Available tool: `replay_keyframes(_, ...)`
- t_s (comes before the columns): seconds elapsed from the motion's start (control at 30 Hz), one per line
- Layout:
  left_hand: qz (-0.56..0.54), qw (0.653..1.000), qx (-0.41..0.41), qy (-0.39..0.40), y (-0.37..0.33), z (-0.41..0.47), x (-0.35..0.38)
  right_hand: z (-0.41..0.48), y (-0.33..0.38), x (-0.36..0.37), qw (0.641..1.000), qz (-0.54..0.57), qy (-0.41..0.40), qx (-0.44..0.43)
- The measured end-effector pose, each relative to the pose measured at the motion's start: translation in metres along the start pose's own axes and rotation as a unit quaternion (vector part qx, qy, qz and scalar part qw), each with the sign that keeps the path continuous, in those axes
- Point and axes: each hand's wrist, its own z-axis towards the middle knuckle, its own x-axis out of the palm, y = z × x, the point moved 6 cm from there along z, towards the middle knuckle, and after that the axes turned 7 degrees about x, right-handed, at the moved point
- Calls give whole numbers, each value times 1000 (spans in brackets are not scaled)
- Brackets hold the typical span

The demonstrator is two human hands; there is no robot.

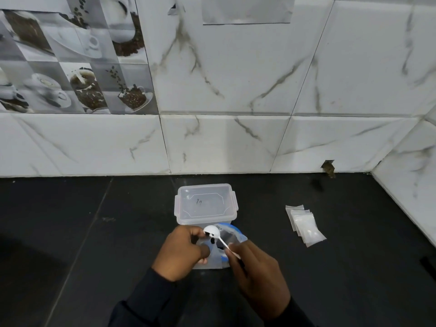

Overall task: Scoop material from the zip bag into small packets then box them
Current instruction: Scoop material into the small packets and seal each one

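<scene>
Head view, single frame.

1. Zip bag: clear, with a blue zip strip. It stands open-mouthed on the black countertop, low in the middle of the frame. It sits between the two hands and just in front of the box.
2. Left hand: at the bag's left side, fingers curled in. Thumb and fingers pinch clear plastic. Cannot tell whether this is the bag's own edge or a separate small packet.
3. Right hand: at the bag's right and nearer side. Its fingers are closed in a pinch on the handle of the spoon.
4. White plastic spoon: the handle runs up and left from the right hand, across the bag's mouth. The bowl is raised, rounded back showing, right above the left fingertips. A few dark specks show just under the bowl.
5. Clear plastic box: rectangular, lid on, clip tabs at its sides. It stands behind the bag, towards the wall, and no hand touches it.
6. Small packets: a loose overlapping stack of clear ones lying flat, well to the right of the right hand. The nearest holds something white.
7. Dark sleeves: on both forearms.
8. White marble-veined wall tiles: behind the counter.
9. Coffee-print tiles: upper left.
</scene>
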Motion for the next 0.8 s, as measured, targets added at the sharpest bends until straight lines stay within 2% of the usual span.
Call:
replay_keyframes(0.13,-5,1000,1,9,1,1,2,-9,0,11,998,-24,-33,-57)
replay_keyframes(0.33,-13,1000,5,12,4,3,1,-11,-3,17,998,8,-32,-51)
replay_keyframes(0.4,-30,1000,9,1,3,0,-2,-5,-6,6,996,72,-43,14)
replay_keyframes(0.43,-43,999,5,-7,5,-1,-5,0,-13,-2,988,124,-59,76)
replay_keyframes(0.5,-65,998,-11,-20,14,-5,-13,13,-36,-13,953,210,-63,211)
replay_keyframes(0.57,-66,997,-21,-13,34,-9,-20,26,-60,-13,943,194,9,271)
replay_keyframes(0.63,-60,997,-42,12,61,-11,-17,39,-77,-6,949,137,75,275)
replay_keyframes(0.7,4,997,-70,38,96,-10,-4,48,-85,10,958,53,131,251)
replay_keyframes(0.73,37,996,-74,42,110,-7,5,50,-87,23,955,-1,173,242)
replay_keyframes(0.8,92,994,-43,41,125,3,25,50,-89,51,927,-82,262,256)
